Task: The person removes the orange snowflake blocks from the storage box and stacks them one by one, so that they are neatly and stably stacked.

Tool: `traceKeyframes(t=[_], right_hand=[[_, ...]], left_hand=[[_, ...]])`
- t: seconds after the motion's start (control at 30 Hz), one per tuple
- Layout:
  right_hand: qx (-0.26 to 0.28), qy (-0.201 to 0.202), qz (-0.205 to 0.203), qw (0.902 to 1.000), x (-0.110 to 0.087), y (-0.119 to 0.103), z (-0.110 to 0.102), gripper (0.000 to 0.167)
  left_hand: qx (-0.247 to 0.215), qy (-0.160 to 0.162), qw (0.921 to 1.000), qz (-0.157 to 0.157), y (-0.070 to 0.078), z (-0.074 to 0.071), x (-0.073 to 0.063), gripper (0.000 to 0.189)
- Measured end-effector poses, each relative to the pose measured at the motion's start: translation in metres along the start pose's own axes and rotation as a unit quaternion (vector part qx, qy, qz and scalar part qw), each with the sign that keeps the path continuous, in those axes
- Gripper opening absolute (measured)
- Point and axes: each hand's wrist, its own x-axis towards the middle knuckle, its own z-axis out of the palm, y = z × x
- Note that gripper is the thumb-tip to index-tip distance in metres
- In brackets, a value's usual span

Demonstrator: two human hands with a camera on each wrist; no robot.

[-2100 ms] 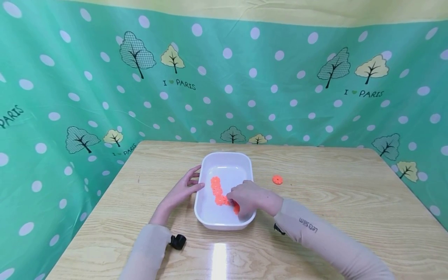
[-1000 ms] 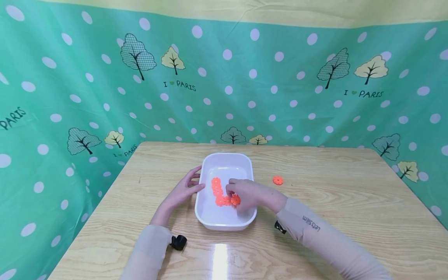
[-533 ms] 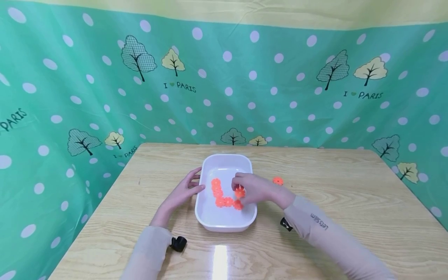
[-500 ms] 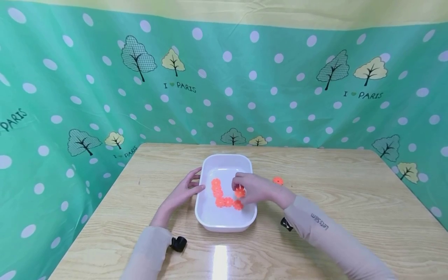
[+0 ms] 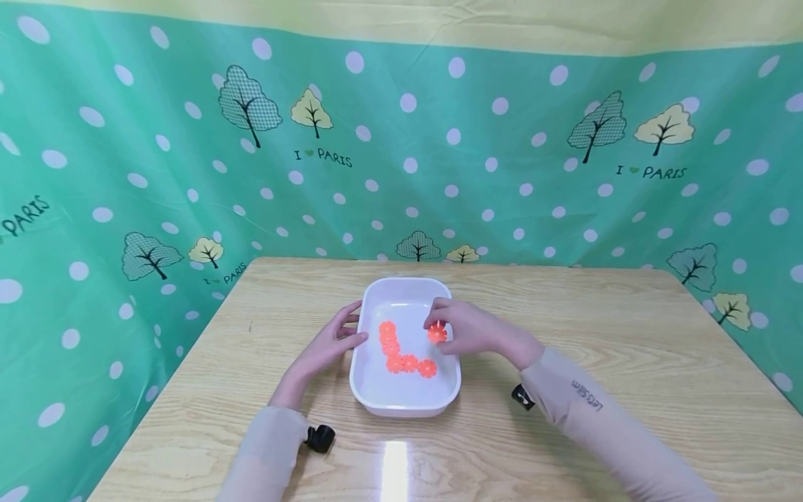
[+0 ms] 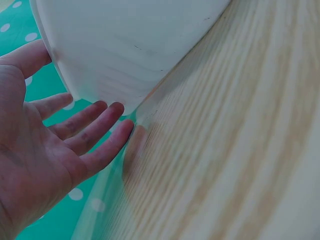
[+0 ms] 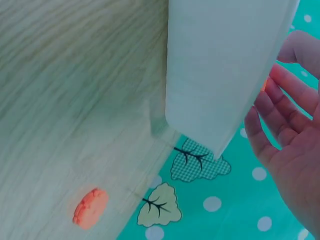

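A white plastic tub (image 5: 404, 409) stands on the table, and several orange flower-shaped discs (image 5: 394, 362) lie in it in an L. My right hand (image 5: 473, 328) is over the tub's right side and pinches another orange disc (image 5: 437, 333) by its fingers. In the right wrist view the tub wall hides most of that disc. My left hand (image 5: 326, 345) rests on the tub's left side with fingers loosely extended; in the left wrist view the left hand (image 6: 60, 145) has its fingertips at the wall.
One loose orange disc (image 7: 90, 207) lies on the wooden table (image 5: 596, 314) right of the tub; my right arm covers it in the head view. A green dotted cloth (image 5: 408, 139) hangs behind and at the sides.
My right hand has moved away from the lower right of the L, up and rightward, with an orange disc in its fingers. The left hand and tub have stayed put.
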Motion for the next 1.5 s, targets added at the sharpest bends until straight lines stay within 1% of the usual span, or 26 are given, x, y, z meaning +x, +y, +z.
traceKeyframes(t=[0.23,0.47,0.63,0.83,1.07,1.13,1.2,1.4,1.5], right_hand=[[-0.005,0.033,0.004,0.9994,-0.005,0.01,-0.006,0.03],[0.009,0.058,0.027,0.9979,-0.014,0.027,-0.011,0.029],[-0.002,0.066,0.039,0.997,-0.021,0.037,-0.014,0.029],[-0.004,0.07,0.054,0.9961,-0.032,0.049,-0.015,0.032],[-0.008,0.075,0.088,0.9933,-0.043,0.07,-0.012,0.03],[-0.007,0.074,0.093,0.9929,-0.045,0.076,-0.011,0.031],[-0.005,0.074,0.097,0.9925,-0.047,0.082,-0.009,0.031],[-0.005,0.075,0.107,0.9914,-0.052,0.093,-0.006,0.032],[0.002,0.078,0.114,0.9903,-0.053,0.097,-0.003,0.033]], left_hand=[[-0.005,-0.003,1.0,0.005,-0.003,-0.001,0.0,0.068],[-0.003,0.011,0.9999,0.012,-0.032,0.001,0.017,0.067],[-0.001,0.018,0.9998,0.013,-0.031,0.001,0.016,0.065],[-0.003,0.011,0.9999,0.007,-0.029,0.001,0.015,0.065],[-0.003,-0.002,1.0,0.002,-0.006,0.0,0.004,0.066],[0.001,-0.002,1.0,0.001,-0.004,0.0,0.002,0.065],[0.0,-0.001,1.0,0.003,-0.005,0.0,0.003,0.065],[-0.006,0.007,1.0,-0.001,-0.025,0.0,0.014,0.065],[0.0,0.009,1.0,-0.001,-0.03,0.001,0.017,0.067]])
